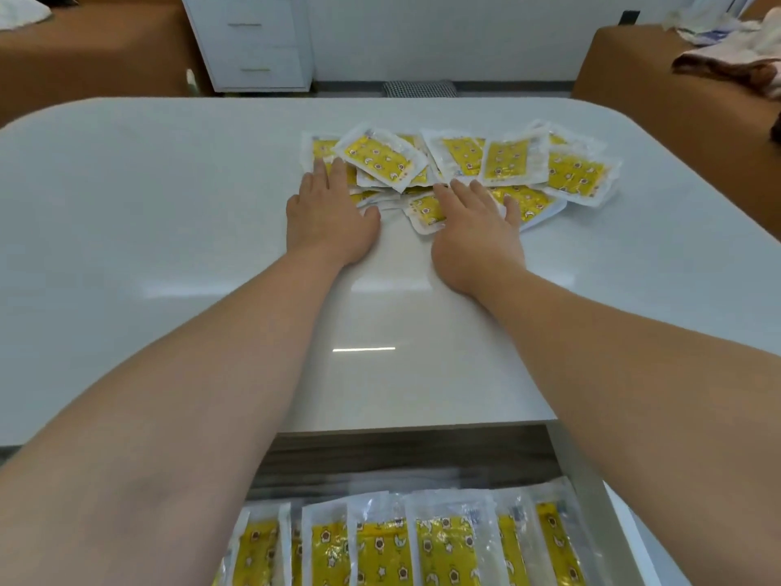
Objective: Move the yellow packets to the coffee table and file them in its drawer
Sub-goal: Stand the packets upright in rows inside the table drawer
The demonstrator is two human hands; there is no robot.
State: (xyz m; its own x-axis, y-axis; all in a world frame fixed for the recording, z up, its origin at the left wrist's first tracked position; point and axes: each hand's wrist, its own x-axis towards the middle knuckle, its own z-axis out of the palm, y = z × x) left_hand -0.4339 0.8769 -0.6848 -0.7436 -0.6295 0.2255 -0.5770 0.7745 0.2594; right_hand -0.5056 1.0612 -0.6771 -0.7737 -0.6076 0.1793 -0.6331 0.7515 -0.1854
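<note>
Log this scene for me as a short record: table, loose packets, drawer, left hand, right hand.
table: white coffee table, glossy top
loose packets: yellow, in clear wrappers, an overlapping pile on the far middle of the top
drawer: open at the near edge, with a row of filed packets standing inside
left hand: flat, fingers straight, fingertips on the pile's left edge
right hand: flat, fingers straight, resting on the pile's near packets

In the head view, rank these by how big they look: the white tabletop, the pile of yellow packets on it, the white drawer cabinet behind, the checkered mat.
1. white tabletop
2. pile of yellow packets
3. white drawer cabinet, farther off and cropped by the frame
4. checkered mat
</note>
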